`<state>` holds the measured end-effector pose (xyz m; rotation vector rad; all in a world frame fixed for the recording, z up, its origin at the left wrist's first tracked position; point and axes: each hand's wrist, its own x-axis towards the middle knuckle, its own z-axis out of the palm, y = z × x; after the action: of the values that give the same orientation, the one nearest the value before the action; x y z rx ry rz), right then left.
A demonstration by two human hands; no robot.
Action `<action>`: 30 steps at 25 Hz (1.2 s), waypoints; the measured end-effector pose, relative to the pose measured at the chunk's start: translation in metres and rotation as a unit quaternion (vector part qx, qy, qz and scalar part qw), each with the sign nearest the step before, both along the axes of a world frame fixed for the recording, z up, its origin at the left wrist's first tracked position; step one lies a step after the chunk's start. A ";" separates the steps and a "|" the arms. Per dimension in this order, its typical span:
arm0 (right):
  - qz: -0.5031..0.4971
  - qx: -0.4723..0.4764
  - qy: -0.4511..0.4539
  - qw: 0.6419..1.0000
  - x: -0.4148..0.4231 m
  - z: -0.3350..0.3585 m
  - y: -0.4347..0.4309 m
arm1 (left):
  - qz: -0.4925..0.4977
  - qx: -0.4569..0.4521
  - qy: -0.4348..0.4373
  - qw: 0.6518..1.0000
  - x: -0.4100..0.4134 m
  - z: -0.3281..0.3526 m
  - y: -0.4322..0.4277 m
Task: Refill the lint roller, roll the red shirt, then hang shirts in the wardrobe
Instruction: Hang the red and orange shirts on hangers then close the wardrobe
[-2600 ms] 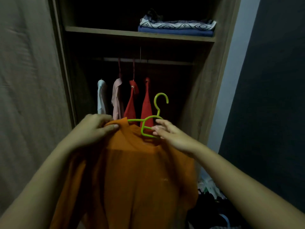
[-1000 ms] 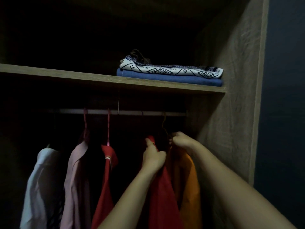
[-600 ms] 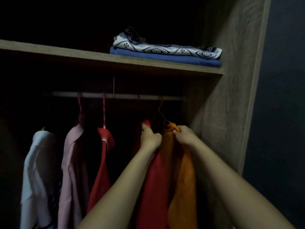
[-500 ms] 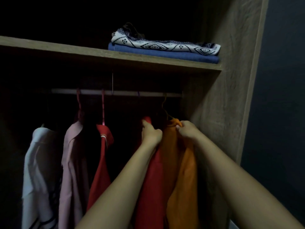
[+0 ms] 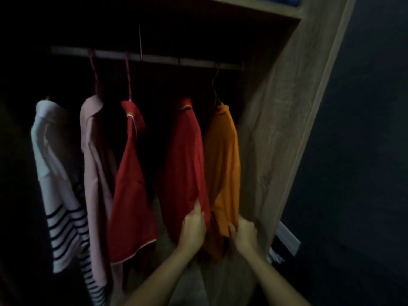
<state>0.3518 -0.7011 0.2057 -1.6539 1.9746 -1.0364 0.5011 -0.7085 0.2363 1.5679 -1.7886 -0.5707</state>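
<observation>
An orange shirt hangs on a green hanger from the wardrobe rail, rightmost in the row. Beside it on the left hangs a red shirt. My left hand holds the lower edge of that red shirt between thumb and fingers. My right hand grips the bottom hem of the orange shirt. The lint roller is out of sight.
Further left on the rail hang a second red shirt, a pink shirt and a white striped top. The wardrobe's wooden side panel stands just right of the orange shirt. A shelf runs above.
Both hands have dropped from the shirt collars near the rail down to the hems. The orange shirt now hangs free on the rail. My view has tilted downward.
</observation>
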 end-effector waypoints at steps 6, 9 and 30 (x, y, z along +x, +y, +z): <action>0.033 -0.215 0.049 0.975 0.013 0.069 0.016 | 0.063 -0.126 -0.055 0.989 0.037 0.095 0.028; 0.049 -0.307 0.059 0.949 0.048 0.129 -0.001 | 0.144 -0.360 0.024 0.922 0.074 0.154 0.019; 0.063 -0.094 0.052 0.992 0.080 0.074 0.015 | 0.170 -0.075 0.007 0.983 0.070 0.029 0.020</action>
<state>0.4315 -0.6861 0.2795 -1.9420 1.8537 -1.1398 0.5708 -0.6887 0.2652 1.7069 -1.4714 -0.2755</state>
